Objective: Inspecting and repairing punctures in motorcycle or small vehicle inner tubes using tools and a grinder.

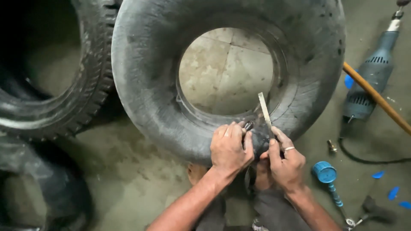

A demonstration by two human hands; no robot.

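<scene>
A large worn black tyre (150, 81) lies flat on the concrete floor in front of me, its centre hole showing floor tiles. My left hand (230, 147) presses on the tyre's near inner rim, fingers curled over the rubber edge. My right hand (284, 160), with a ring on one finger, grips a thin flat metal blade (264, 109) that points up and away over the rim. Both hands sit close together at the same spot on the bead.
A second treaded tyre (64, 85) lies at the left, another dark one (38, 184) at lower left. A blue-grey electric grinder (372, 77) with cord, a wooden stick (376, 98), a blue-capped tool (327, 175) and blue scraps (391, 192) lie at the right.
</scene>
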